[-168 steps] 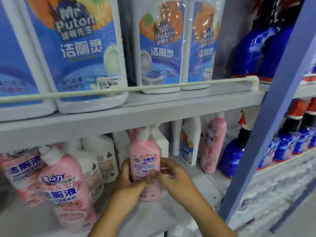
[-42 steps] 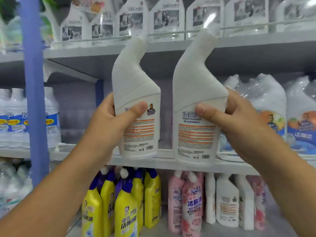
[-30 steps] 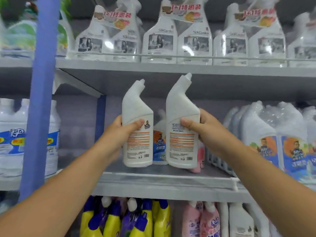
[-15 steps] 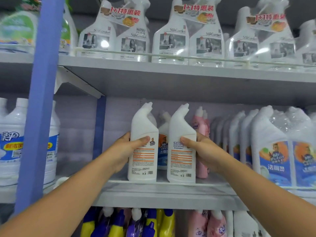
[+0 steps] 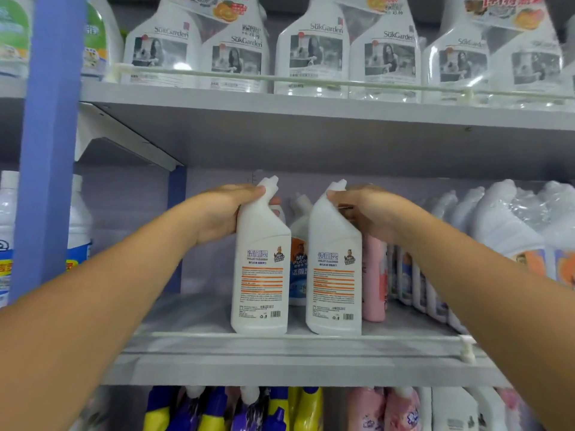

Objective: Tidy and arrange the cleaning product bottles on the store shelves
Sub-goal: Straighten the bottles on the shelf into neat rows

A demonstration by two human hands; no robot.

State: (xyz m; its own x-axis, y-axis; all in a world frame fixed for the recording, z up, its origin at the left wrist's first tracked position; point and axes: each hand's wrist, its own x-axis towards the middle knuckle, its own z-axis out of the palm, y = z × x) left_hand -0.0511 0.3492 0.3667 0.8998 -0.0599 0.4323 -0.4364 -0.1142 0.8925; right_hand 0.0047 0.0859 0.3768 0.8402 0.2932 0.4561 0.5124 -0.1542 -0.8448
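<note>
**Two white bottles parked on the middle shelf, backs out**

Both standing upright on the middle shelf [image 5: 193,318], long axis vertical, bases right behind the thin front rail [image 5: 311,337]. Left white bottle [image 5: 261,275] and right white bottle [image 5: 334,281] side by side with a small gap, not touching. Angled necks lean up and to the right, toward the back of the underside of the upper shelf [image 5: 311,135]. Back labels with orange text bars and barcodes facing out, so fronts turned to the wall.

Left hand [image 5: 224,213] curled round the shoulder and neck of the left bottle, fingers over the top. Right hand [image 5: 364,209] gripping the right bottle's neck the same way, from the right side.

Just behind in the gap, a blue-labelled bottle [image 5: 298,269]. Pink bottle [image 5: 375,281] tucked right beside the right one. Further right, a row of plastic-wrapped bottles [image 5: 504,225]. Yellow bottles [image 5: 305,409] on the shelf below, SukGarden spray packs [image 5: 314,54] up top, blue upright post [image 5: 49,144] at left.
</note>
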